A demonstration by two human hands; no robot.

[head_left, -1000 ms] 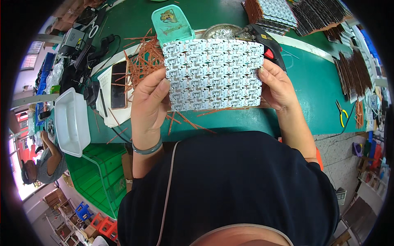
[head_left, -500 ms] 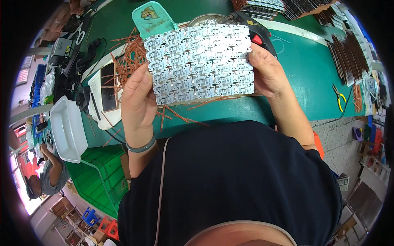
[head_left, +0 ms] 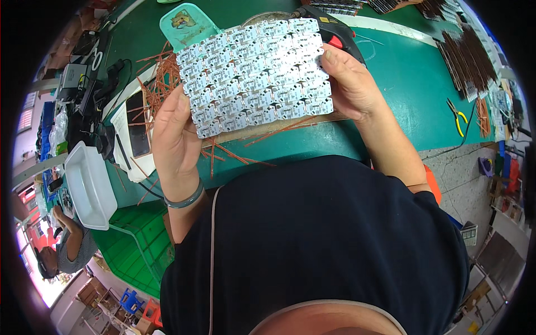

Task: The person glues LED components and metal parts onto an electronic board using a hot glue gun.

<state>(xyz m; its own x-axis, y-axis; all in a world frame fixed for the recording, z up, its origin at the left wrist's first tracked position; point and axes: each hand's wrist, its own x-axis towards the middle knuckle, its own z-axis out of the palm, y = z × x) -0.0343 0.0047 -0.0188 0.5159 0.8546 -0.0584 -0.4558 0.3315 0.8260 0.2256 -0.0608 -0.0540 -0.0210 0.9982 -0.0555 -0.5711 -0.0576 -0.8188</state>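
Observation:
Between my two hands I hold up a white circuit board panel (head_left: 257, 78), made of several rows of small joined boards. My left hand (head_left: 177, 134) grips its left edge, thumb on the front face. At the right edge my right hand (head_left: 353, 81) pinches it the same way, with the other fingers hidden behind. Bright glare covers the panel's upper right part. Close behind its left side lies a heap of thin copper-coloured strips (head_left: 164, 78), and a few more strips (head_left: 229, 153) stick out below it.
A teal tray (head_left: 190, 25) and a black tool with a red trigger (head_left: 335, 42) lie behind the panel. Yellow-handled pliers (head_left: 459, 120) and stacked panels (head_left: 466, 61) are at right. A phone (head_left: 138, 125), white bin (head_left: 92, 184) and green crate (head_left: 134, 245) stand left.
The panel and both hands appear slightly further left and higher, its right side tilted up a little more. The whole view has also shifted. Both hands keep their grip.

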